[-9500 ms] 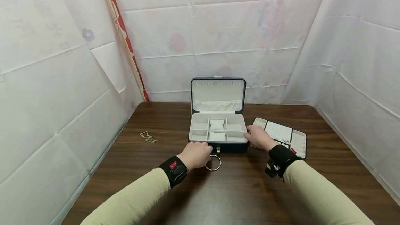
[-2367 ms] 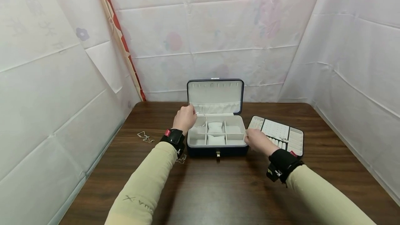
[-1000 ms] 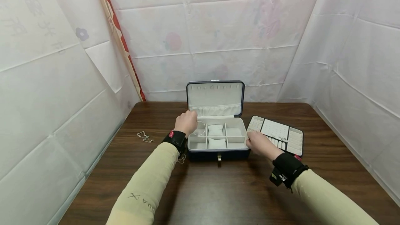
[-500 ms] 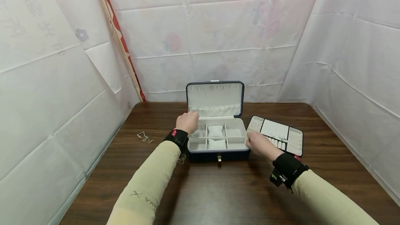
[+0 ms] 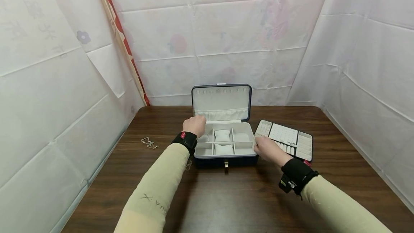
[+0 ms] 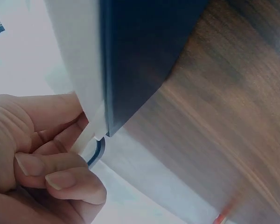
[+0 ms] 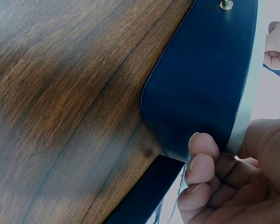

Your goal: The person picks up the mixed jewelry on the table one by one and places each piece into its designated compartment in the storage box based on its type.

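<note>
Navy jewellery box [image 5: 210, 161] stands at centre of the wood-grain table [image 5: 233, 200], its raised lid [image 5: 221, 100] at 12 o'clock and its metal clasp [image 5: 226, 164] at 6; clock bearings are taken from the box's centre, 12 being away from the person.

Inside are six pale compartments; the middle pair each contain a white cushion, one far [image 5: 222, 136] and one near [image 5: 224, 149].

Hands are apart from one another; the left hand [image 5: 194, 126] is at 10 o'clock, over the far left compartment, fingers bent, fingertips hidden behind the rim in the left wrist view; whether it holds anything cannot be told; the right hand [image 5: 268, 149], at 4 o'clock, grips the box's side wall, thumb over the rim and fingers bent outside.

A tray [image 5: 283, 134] with pale ring rolls lies at 3 o'clock, just beside the box; a thin chain [image 5: 150, 143] lies at 9, well apart; a second chain [image 5: 189, 165] shows at 8, near the box, partly hidden by the left wrist strap [image 5: 185, 141].
</note>
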Available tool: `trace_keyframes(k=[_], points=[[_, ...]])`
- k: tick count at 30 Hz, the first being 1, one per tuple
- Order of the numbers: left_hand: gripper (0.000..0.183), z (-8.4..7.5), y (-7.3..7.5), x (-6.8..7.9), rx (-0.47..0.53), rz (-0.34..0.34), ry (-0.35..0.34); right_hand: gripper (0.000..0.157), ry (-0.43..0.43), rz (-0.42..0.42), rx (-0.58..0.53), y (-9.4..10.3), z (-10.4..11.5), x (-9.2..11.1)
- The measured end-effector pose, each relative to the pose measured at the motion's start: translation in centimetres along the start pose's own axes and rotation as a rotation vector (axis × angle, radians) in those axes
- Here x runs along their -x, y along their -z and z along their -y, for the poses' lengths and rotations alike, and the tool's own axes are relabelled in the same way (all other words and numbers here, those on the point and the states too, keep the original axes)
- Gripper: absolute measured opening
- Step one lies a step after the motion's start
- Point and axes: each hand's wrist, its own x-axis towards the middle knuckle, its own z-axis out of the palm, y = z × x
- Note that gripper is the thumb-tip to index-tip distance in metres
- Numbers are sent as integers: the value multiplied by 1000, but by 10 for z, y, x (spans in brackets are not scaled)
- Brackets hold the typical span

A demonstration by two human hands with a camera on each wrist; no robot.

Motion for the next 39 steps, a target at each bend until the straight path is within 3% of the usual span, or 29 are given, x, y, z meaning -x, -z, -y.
trace_keyframes(k=[19, 39], points=[[22, -1, 5, -3, 4, 53, 47, 13, 24, -32, 43, -2, 2, -4], [23, 0, 10, -1, 13, 91, 41, 14, 13, -32, 41, -1, 4, -4]])
